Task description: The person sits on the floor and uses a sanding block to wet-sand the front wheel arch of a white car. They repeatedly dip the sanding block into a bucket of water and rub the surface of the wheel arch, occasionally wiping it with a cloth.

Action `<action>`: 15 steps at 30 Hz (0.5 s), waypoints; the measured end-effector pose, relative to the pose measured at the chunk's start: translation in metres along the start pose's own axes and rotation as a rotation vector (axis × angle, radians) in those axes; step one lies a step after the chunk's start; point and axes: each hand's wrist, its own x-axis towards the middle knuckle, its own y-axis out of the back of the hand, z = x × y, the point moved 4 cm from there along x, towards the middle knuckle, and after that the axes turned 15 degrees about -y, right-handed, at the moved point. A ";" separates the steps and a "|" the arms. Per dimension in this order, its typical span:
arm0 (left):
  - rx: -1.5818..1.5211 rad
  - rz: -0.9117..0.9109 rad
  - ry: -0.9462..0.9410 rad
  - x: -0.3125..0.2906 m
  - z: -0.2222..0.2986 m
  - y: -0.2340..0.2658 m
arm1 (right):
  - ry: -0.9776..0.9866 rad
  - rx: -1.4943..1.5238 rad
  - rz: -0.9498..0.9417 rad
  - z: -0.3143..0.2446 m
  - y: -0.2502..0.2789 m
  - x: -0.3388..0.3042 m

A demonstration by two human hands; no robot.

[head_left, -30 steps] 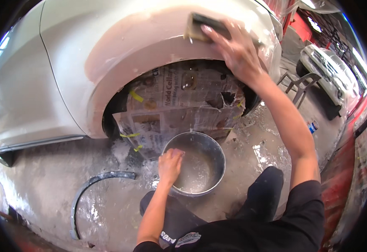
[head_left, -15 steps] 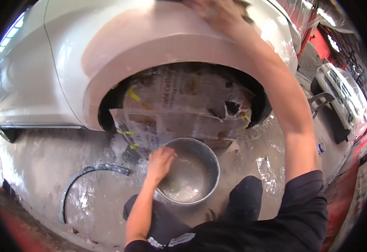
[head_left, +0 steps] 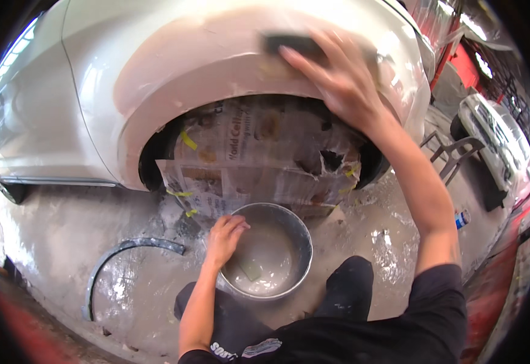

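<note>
There are two hands [head_left: 353, 91], one block [head_left: 284, 46], one bucket [head_left: 303, 242], one car [head_left: 101, 67], one curved strip [head_left: 146, 242], one chair [head_left: 459, 147], one can [head_left: 462, 219].

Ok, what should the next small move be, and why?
I'd probably slide the dark block leftward along the pinkish patch: the right hand grips the block over that patch, which stretches on uncovered to the left. The left hand is at the bucket, out of the way. Blur hides whether the block lies flat.
</note>
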 end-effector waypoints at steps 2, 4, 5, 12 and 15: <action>0.058 0.009 -0.076 0.007 0.003 -0.004 | -0.013 -0.018 -0.079 0.001 0.018 -0.008; 0.097 0.006 -0.156 0.021 0.004 -0.009 | 0.024 -0.105 -0.082 0.015 -0.010 0.049; 0.108 -0.018 -0.182 0.023 0.007 -0.012 | -0.125 -0.050 -0.269 0.037 -0.045 0.068; 0.055 -0.057 -0.107 0.016 -0.002 -0.008 | 0.109 -0.059 -0.068 0.005 0.009 0.011; 0.040 -0.058 -0.089 0.012 -0.003 -0.008 | 0.074 -0.031 -0.079 -0.016 -0.025 0.086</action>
